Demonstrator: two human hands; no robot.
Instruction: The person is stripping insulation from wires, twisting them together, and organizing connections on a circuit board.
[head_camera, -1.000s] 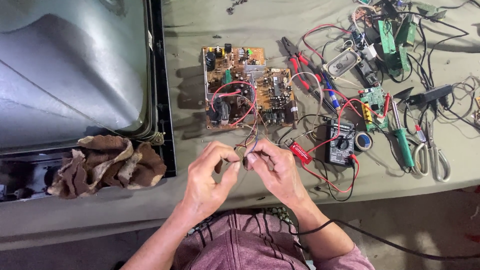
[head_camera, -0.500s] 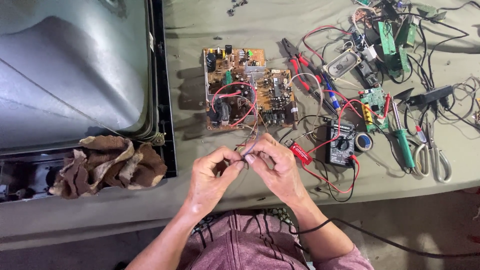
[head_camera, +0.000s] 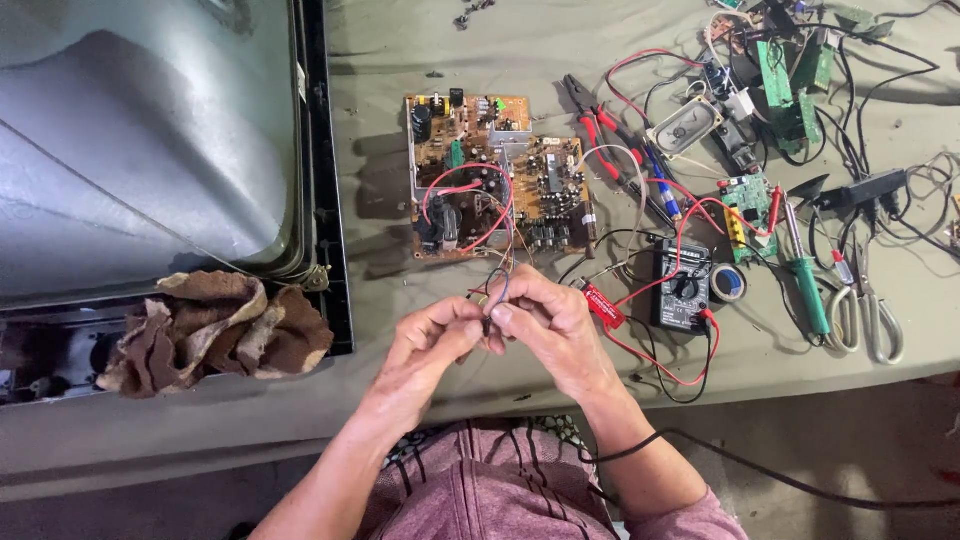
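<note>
My left hand (head_camera: 432, 343) and my right hand (head_camera: 545, 322) meet fingertip to fingertip just below a brown circuit board (head_camera: 495, 178). Both pinch the ends of thin wires (head_camera: 497, 287) that trail down from the board's lower edge. The board lies flat on the grey-green cloth, crowded with small parts and looped red wires. What exactly sits between the fingertips is too small to make out. A black multimeter (head_camera: 683, 285) with red leads rests right of my right hand.
A large glass picture tube (head_camera: 140, 140) in a black frame fills the left, with a crumpled brown rag (head_camera: 215, 328) on its lower edge. Pliers (head_camera: 598, 122), a green-handled soldering iron (head_camera: 806, 275), scissors (head_camera: 872, 310), a tape roll (head_camera: 727, 283), small green boards and cables lie right.
My hands have drawn slightly closer together over the wires; the fingertips now touch. Nothing else on the bench has moved.
</note>
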